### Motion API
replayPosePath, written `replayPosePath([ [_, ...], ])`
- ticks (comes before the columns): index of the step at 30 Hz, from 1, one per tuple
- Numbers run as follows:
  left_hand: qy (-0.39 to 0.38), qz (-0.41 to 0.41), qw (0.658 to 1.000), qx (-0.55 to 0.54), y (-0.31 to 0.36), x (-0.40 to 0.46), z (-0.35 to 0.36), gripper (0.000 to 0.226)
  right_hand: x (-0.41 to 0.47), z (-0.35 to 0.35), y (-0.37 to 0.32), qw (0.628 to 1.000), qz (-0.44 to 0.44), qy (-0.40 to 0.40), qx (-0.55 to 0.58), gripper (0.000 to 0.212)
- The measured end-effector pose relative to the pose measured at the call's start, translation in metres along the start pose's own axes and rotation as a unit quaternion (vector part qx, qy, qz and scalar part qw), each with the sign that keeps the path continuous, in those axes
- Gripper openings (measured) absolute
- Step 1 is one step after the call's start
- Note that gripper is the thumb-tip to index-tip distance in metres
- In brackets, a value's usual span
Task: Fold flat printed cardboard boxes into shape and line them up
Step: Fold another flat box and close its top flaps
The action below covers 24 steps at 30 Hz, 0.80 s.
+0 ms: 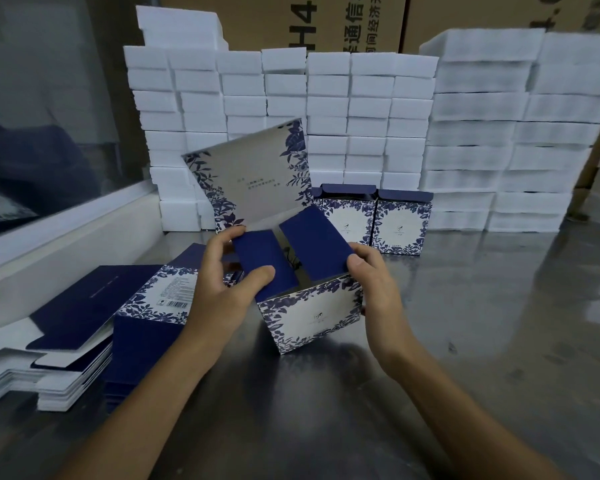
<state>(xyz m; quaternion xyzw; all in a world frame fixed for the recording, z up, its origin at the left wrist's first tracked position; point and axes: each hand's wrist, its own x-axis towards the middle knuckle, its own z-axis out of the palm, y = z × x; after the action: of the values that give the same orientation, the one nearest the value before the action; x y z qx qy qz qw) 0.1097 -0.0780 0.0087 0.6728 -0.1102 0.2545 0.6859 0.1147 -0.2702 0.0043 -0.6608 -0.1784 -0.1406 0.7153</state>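
Note:
A half-formed blue-and-white floral box (309,317) stands tilted on the steel table (465,323), its large lid panel raised behind it. My left hand (229,271) pinches the left dark-blue flap between thumb and fingers. My right hand (374,278) grips the box's right side, thumb on the right dark-blue flap. Two finished boxes (374,220) stand side by side behind, against the foam. A stack of flat box blanks (66,341) lies at the left.
Tall stacks of white foam blocks (361,116) wall off the back of the table. Brown shipping cartons (326,22) rise behind them. A white ledge and a window (49,116) border the left side.

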Motion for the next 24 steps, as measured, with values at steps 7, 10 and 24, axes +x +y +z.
replayPosePath([
  [7, -0.022, -0.046, 0.993, 0.109, -0.002, -0.001, 0.003, 0.050, 0.000, 0.002, 0.006, 0.996, -0.034, 0.077, -0.036, 0.054],
  [10, -0.057, -0.036, 0.990, 0.123, 0.000, -0.006, 0.010, 0.063, 0.002, -0.002, 0.006, 0.992, -0.051, 0.101, -0.051, 0.049],
  [24, 0.036, -0.133, 0.987, 0.084, -0.016, 0.002, 0.006, 0.067, 0.001, -0.007, 0.000, 0.987, -0.091, 0.076, -0.106, 0.050],
])
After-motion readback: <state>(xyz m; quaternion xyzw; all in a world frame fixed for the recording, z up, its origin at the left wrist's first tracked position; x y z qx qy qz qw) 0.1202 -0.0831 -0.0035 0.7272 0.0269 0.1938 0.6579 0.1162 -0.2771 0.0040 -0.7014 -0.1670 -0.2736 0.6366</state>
